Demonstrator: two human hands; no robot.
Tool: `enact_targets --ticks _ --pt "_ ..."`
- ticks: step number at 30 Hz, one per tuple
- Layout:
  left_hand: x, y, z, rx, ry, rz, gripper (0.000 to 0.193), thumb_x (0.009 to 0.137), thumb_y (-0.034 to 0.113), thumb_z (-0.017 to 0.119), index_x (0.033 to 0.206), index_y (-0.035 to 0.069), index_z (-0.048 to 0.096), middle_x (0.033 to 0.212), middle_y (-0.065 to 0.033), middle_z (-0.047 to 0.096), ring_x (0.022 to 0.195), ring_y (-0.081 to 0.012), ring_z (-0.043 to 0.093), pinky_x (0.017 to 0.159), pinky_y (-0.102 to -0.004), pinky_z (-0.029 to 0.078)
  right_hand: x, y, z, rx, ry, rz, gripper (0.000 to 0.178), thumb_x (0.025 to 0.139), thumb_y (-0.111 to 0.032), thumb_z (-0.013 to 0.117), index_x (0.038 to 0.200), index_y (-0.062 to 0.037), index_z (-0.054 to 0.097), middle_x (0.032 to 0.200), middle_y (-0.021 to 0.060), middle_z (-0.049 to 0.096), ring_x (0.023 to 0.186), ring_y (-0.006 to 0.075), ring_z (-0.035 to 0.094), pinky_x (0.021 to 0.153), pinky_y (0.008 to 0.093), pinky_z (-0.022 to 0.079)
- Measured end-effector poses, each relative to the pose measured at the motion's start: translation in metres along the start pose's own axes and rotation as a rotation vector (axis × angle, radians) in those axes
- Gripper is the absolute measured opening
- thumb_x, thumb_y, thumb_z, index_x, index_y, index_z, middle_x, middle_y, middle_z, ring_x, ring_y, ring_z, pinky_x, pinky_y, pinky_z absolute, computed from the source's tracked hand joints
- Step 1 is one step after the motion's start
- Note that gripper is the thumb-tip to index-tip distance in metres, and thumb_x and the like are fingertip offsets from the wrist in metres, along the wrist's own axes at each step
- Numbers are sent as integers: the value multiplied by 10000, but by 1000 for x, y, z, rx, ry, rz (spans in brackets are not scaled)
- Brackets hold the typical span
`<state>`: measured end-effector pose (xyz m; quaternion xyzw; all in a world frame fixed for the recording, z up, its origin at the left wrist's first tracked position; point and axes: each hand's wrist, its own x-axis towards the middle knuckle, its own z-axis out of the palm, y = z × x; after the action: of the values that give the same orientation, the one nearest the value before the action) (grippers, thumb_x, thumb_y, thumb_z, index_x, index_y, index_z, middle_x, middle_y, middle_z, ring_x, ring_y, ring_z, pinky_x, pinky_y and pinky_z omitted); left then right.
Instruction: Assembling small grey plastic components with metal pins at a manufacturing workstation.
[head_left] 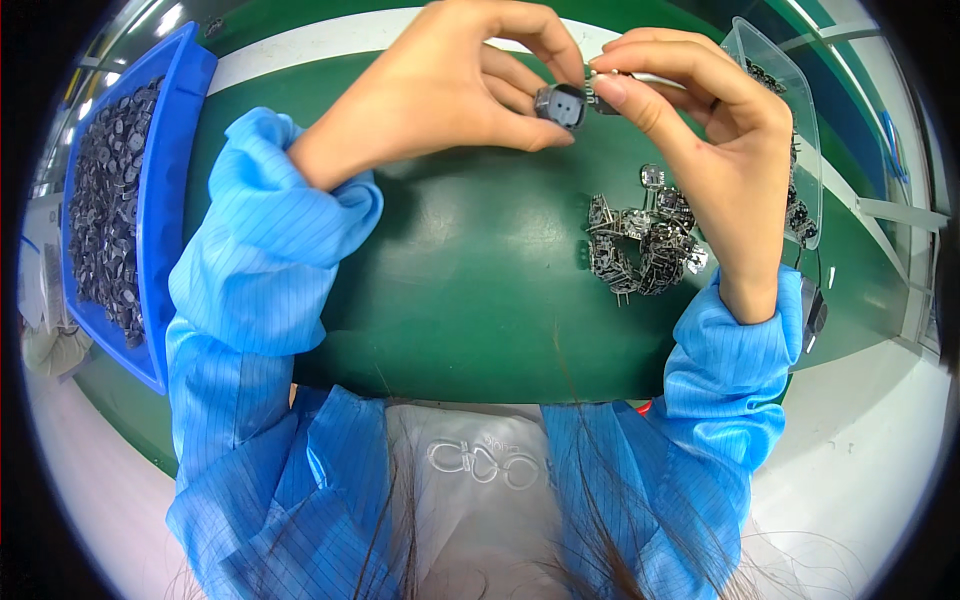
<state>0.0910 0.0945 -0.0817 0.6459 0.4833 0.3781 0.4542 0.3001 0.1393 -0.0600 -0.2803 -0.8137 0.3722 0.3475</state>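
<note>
Between the thumb and fingers of my left hand is a small black plastic housing, its hollow side with two small holes turned toward me. Right beside it, my right hand pinches a small dark electronic part with metal pins; the fingers cover much of it. Both hands are raised over the far side of the green table, fingertips almost meeting. Whether the two parts touch, I cannot tell. Below my right hand lies a loose pile of small pinned electronic parts.
At the left, a blue tray holds a great many small black plastic pieces. A clear plastic bin with more dark parts stands at the right, partly behind my right hand. The green table mat spreads between them.
</note>
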Motion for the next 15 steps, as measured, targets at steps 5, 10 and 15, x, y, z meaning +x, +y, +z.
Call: enact_targets --ticks 5,10,15 --pt "-6 13 -11 -400 -117 -153 356 778 38 827 1068 -12 627 1027 -146 708 972 -196 706 864 -294 584 -4 7 12 190 74 -6 135 862 19 735 996 6 745 1087 97 683 942 149 658 819 271 534" --pt "-8 11 -6 -396 33 -18 317 744 -56 823 997 -30 633 969 -143 729 915 -166 720 840 -286 604 -2 12 10 121 109 -88 150 856 31 742 1005 14 744 1065 107 686 936 144 652 810 257 525" --pt "-14 34 -3 -223 68 9 324 731 -72 828 995 -41 642 958 -142 730 900 -152 718 832 -273 603 -3 5 9 28 131 -111 142 828 49 753 966 17 751 1027 118 696 912 163 665 788 266 541"
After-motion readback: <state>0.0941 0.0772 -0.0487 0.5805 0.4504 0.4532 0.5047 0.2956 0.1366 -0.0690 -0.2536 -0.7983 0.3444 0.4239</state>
